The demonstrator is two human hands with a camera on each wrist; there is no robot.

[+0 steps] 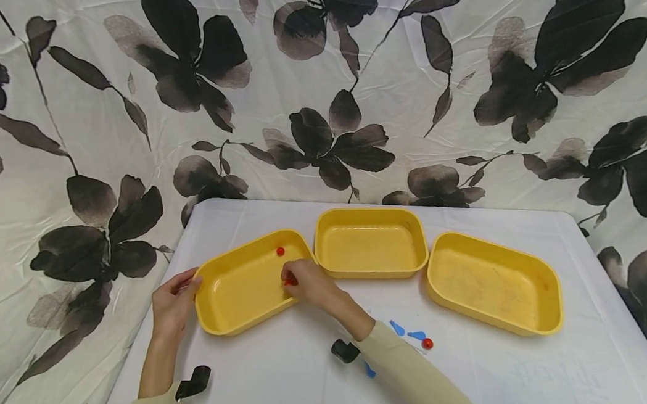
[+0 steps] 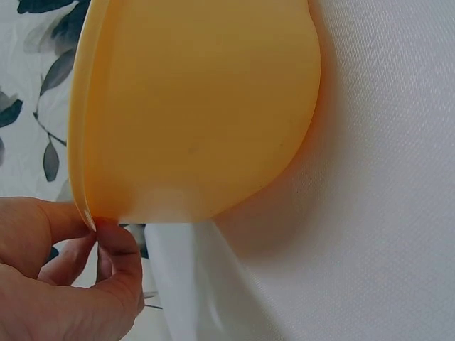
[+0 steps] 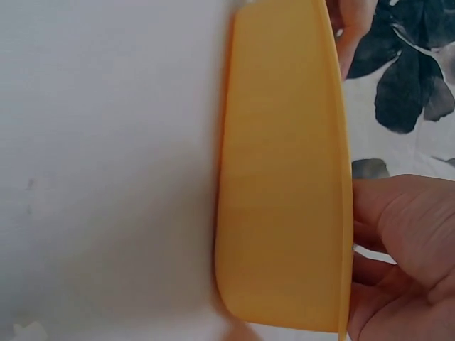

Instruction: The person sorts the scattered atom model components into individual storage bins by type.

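Note:
At the table's left, my left hand [image 1: 172, 307] pinches the rim of a yellow plastic tray [image 1: 217, 289] between thumb and fingers. The left wrist view shows the same hand [image 2: 78, 270] at a corner of the tray's rim. My right hand [image 1: 312, 283] reaches over the tray's right end, fingers curled down and holding a small red piece [image 1: 289, 282], mostly hidden by the fingers. Just beyond that hand, a red ball [image 1: 280, 251] lies on the tray floor. In the right wrist view the tray's wall [image 3: 284, 170] hides the fingertips.
Two more yellow trays, a middle one [image 1: 370, 245] and a right one [image 1: 492, 284], stand alongside. Near the right forearm lie several blue drop-shaped pieces [image 1: 417, 335] and another red ball [image 1: 427, 343]. A flower-printed cloth [image 1: 320, 140] hangs behind the white table [image 1: 267, 372].

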